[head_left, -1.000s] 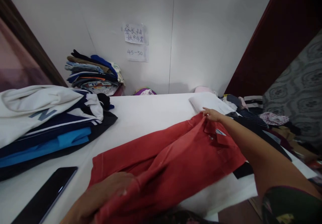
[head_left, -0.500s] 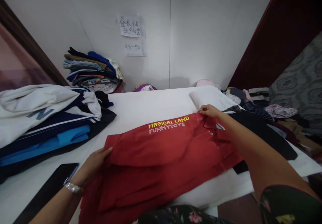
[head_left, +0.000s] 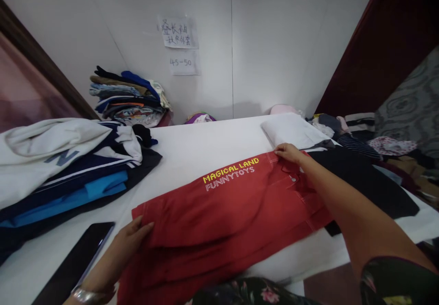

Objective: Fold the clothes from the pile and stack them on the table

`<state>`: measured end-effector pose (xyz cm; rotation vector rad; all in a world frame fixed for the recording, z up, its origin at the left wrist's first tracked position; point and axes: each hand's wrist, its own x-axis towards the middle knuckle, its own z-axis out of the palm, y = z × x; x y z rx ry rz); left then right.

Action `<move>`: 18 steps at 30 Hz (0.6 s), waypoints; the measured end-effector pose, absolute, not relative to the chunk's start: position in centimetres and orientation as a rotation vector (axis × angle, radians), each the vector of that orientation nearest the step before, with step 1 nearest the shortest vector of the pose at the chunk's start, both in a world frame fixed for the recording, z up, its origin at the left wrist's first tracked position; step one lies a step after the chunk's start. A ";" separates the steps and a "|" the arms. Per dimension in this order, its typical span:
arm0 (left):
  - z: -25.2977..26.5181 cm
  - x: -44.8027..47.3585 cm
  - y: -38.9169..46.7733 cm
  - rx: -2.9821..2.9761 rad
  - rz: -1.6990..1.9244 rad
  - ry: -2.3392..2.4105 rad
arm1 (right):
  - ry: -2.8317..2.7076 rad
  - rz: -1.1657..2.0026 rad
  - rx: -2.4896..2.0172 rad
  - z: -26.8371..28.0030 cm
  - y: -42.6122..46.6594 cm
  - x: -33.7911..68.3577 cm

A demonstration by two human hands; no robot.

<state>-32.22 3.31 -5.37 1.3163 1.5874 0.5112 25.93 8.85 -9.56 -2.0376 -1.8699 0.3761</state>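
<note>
A red shirt (head_left: 219, 213) with yellow and white lettering lies stretched across the white table in front of me. White stitching and a small round button show towards its right end. My left hand (head_left: 132, 236) grips the left edge of the shirt, thumb on top and some fingers hidden beneath the cloth. At the upper right edge, my right hand (head_left: 288, 152) pinches the cloth between thumb and fingers. The front part of the shirt hangs in loose folds close to my body.
A black phone (head_left: 77, 261) lies left of my left hand. Heaped clothes with a white hoodie (head_left: 51, 152) fill the left side; a folded stack (head_left: 128, 97) stands behind. Right are a white folded garment (head_left: 291, 131), black cloth (head_left: 370, 181) and more clothes (head_left: 360, 131).
My left hand has moved down and slightly left with the shirt's edge, which now slopes more. The right hand keeps its pinch at nearly the same place.
</note>
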 end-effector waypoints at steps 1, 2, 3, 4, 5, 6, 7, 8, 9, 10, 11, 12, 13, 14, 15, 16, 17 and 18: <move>-5.0 -32.3 3.1 1.224 0.512 1.524 | -1.870 0.370 -2.064 -9.5 8.9 26.1; -4.7 -32.4 2.8 1.154 0.508 1.468 | -1.871 0.363 -2.091 -9.5 8.9 26.2; -4.5 -32.5 2.7 1.117 0.499 1.442 | -1.874 0.353 -2.121 -9.5 8.9 26.2; -4.6 -32.6 2.6 1.107 0.478 1.449 | -1.881 0.337 -2.155 -9.5 8.9 26.1; -4.9 -32.7 2.6 1.111 0.445 1.479 | -1.891 0.315 -2.191 -9.5 9.0 25.9; -5.2 -32.7 2.7 1.124 0.408 1.503 | -1.904 0.286 -2.227 -9.6 9.2 25.6; -5.6 -32.7 2.8 1.144 0.372 1.512 | -1.918 0.254 -2.261 -9.6 9.3 25.2; -5.9 -32.7 2.9 1.166 0.350 1.520 | -1.933 0.220 -2.291 -9.7 9.4 24.9; -6.1 -32.7 3.0 1.190 0.338 1.527 | -1.948 0.189 -2.317 -9.7 9.6 24.5; -6.1 -32.8 3.1 1.209 0.342 1.532 | -1.961 0.161 -2.338 -9.7 9.6 24.2; -5.9 -32.9 3.0 1.219 0.358 1.526 | -1.972 0.135 -2.354 -9.7 9.7 23.9; -5.5 -33.2 2.8 1.221 0.380 1.502 | -1.979 0.112 -2.369 -9.7 9.6 23.8; -5.2 -33.5 2.6 1.215 0.403 1.460 | -1.983 0.091 -2.380 -9.7 9.5 23.7; -4.8 -33.8 2.4 1.202 0.415 1.400 | -1.986 0.071 -2.390 -9.6 9.3 23.6; -4.6 -34.2 2.2 1.187 0.415 1.346 | -1.988 0.052 -2.397 -9.6 9.1 23.6; -4.6 -34.4 2.2 1.179 0.395 1.322 | -1.991 0.036 -2.404 -9.6 8.9 23.6; -4.8 -34.5 2.2 1.188 0.357 1.335 | -1.995 0.020 -2.411 -9.6 8.8 23.5; -5.1 -34.6 2.4 1.218 0.313 1.367 | -1.999 0.005 -2.418 -9.6 8.7 23.4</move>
